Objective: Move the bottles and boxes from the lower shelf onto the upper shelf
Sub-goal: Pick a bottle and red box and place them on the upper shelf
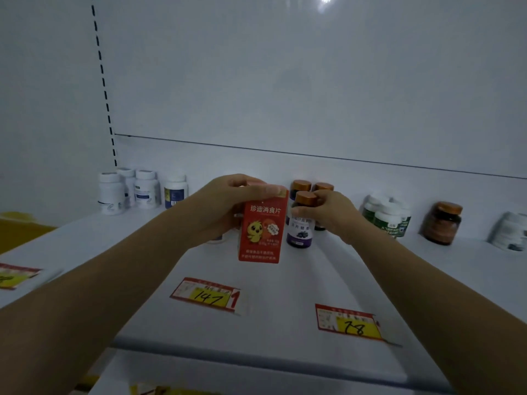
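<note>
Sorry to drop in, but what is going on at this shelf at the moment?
A person is stocking a white shelf. The left hand grips a red box by its top, upright; whether it rests on the shelf yet is unclear. The right hand holds the bronze cap of a purple-labelled bottle, upright beside the box. White bottles stand at the back left, green-labelled bottles and a brown jar to the right.

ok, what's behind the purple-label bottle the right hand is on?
Two copper-capped bottles stand behind the purple-label bottle. Mostly their caps show; it and the right hand cover their labels.
</note>
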A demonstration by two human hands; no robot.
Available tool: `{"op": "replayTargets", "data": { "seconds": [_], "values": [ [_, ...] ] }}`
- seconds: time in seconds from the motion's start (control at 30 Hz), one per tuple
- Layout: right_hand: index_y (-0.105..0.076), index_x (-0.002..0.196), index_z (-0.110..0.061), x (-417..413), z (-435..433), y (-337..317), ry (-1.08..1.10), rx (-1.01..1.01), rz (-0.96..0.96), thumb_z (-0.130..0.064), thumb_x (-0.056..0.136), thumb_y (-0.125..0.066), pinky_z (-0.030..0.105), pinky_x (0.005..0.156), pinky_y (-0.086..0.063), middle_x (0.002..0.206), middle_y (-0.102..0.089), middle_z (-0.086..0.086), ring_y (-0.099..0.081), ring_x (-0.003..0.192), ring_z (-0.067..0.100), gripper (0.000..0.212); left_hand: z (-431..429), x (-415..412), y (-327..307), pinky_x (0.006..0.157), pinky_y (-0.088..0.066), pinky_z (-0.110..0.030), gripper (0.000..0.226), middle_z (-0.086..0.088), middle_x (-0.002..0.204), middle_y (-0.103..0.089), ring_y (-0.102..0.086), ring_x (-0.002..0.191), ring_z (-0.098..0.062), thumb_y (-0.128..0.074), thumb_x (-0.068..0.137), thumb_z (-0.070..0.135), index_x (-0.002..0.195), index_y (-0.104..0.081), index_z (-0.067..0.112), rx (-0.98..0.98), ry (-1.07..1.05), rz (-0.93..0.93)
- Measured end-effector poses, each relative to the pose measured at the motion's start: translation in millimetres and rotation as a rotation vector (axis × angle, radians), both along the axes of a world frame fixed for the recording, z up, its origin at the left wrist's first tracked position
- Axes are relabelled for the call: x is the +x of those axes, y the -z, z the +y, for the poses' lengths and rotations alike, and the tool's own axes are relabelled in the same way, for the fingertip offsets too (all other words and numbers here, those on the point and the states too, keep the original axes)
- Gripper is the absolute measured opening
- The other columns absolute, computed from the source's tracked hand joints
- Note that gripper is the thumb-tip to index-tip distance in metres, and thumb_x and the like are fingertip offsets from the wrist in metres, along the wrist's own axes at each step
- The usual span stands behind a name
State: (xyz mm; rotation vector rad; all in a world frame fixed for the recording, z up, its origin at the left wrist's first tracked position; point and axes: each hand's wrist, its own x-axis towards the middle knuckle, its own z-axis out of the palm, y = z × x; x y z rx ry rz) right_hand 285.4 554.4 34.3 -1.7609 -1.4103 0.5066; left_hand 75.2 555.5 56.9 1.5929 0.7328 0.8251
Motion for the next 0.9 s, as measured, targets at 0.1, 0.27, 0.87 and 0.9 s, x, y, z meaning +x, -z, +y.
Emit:
{"op": "replayTargets", "data": {
  "seconds": [0.1, 0.27, 0.87, 0.9],
  "values": [
    [-0.06, 0.107, -0.009, -1.6, 10.0, -0.7, 0.033, 0.032, -0.064, -0.025, 0.078, -0.075, 0.017, 0.056, -0.044, 0.088, -0.058, -0.001, -0.055, 0.073, 0.011, 0.036, 10.8, -0.1, 2.3, 0.083, -0.054, -0.036, 0.065, -0.007, 0.093, -0.067, -0.066, 0.089, -0.022, -0.068, 0.063, 0.034, 0.12, -0.056, 0.006, -0.012, 0.033, 0.008],
    [-0.047, 0.117, -0.008, -3.2, 22.4, 2.8, 0.094, 0.093, -0.09, -0.018, 0.078, -0.074, 0.012, 0.052, -0.037, 0.101, -0.047, -0.001, -0.048, 0.088, 0.012, 0.048, 24.8, 0.4, 4.0, 0.082, -0.054, -0.035, 0.066, -0.009, 0.096, -0.067, -0.066, 0.091, -0.023, -0.068, 0.061, 0.035, 0.119, -0.056, 0.007, -0.02, 0.067, 0.004],
    [-0.052, 0.121, -0.011, 13.9, 17.8, 2.8, 0.085, 0.073, -0.417, -0.035, 0.074, -0.078, 0.022, 0.076, -0.042, 0.118, -0.059, 0.007, -0.056, 0.098, 0.019, 0.058, 21.7, 6.7, 6.7, 0.084, -0.053, -0.034, 0.046, -0.006, 0.096, -0.065, -0.064, 0.091, -0.021, -0.07, 0.072, 0.023, 0.114, -0.057, 0.011, -0.056, 0.042, 0.005],
    [-0.052, 0.122, -0.013, 15.7, 12.2, 1.2, 0.066, 0.054, -0.453, -0.036, 0.074, -0.077, 0.024, 0.079, -0.042, 0.119, -0.059, 0.006, -0.057, 0.103, 0.02, 0.059, 19.0, 7.4, 6.9, 0.085, -0.052, -0.035, 0.05, -0.007, 0.097, -0.065, -0.064, 0.092, -0.022, -0.071, 0.069, 0.024, 0.116, -0.056, 0.01, -0.055, 0.034, 0.003]
  ]
}}
